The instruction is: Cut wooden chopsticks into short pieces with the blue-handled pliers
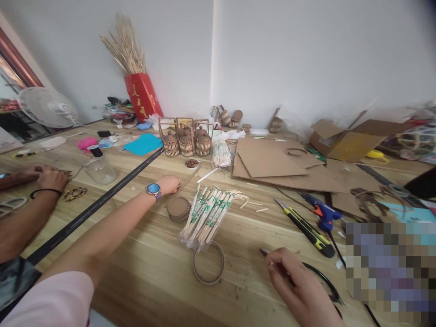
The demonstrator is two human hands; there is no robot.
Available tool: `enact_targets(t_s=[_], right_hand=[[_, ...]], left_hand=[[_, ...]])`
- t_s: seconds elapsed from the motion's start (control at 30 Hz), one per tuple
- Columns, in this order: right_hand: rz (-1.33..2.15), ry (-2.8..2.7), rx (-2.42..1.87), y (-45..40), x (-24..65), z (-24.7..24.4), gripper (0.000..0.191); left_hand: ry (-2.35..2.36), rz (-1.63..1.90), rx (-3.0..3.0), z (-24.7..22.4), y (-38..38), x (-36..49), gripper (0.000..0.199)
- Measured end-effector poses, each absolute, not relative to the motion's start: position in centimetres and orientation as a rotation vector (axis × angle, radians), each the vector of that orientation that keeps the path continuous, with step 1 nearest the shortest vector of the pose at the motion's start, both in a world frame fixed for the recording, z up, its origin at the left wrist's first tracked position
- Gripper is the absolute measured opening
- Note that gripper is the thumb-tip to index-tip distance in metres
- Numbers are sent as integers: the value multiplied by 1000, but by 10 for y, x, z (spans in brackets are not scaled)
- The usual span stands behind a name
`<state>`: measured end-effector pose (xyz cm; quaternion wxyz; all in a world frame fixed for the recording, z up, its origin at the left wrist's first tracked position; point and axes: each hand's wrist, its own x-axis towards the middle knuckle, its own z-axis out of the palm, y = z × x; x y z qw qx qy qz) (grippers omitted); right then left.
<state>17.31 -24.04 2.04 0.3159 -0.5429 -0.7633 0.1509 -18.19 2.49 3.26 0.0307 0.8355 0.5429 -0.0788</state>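
Note:
My left hand [169, 185], below a wristwatch [153, 189], is closed, its fingertips beside a thin brown strip [187, 182]. What they pinch is too small to make out. That strip runs up from a round woven basket base [179, 210]. My right hand [293, 281] is wrapped round black-handled pliers [323, 279]; a dark tip pokes out past the fingers and the handles show behind the hand. Between my hands lie wrapped chopsticks [209, 213] in clear plastic. A thin ring [208, 263] is just in front of them, and short cut sticks [254, 204] are scattered to their right.
Little lidded baskets [186, 141] with tall handles stand at the back, near a bowl of brown beads [191, 164]. To the right lie cardboard sheets [272, 159], a utility knife [306, 229] and a blue glue gun [323, 213]. Another person's hands [51, 177] work at left.

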Motion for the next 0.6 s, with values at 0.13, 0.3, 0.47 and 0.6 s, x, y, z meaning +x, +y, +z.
enact_targets(t_s=[0.13, 0.3, 0.47, 0.6], right_hand=[[381, -1924, -1444, -238, 169, 14, 17], [377, -1985, -1371, -233, 169, 13, 17], [384, -2016, -1397, -235, 176, 12, 16], [366, -2017, -1405, -237, 179, 8, 16]], left_hand=[[1850, -301, 2389, 41, 26, -191, 32], [1994, -238, 2239, 40, 33, -176, 34], [2034, -193, 2182, 37, 45, -156, 36], [2026, -156, 2185, 38, 50, -147, 35]])
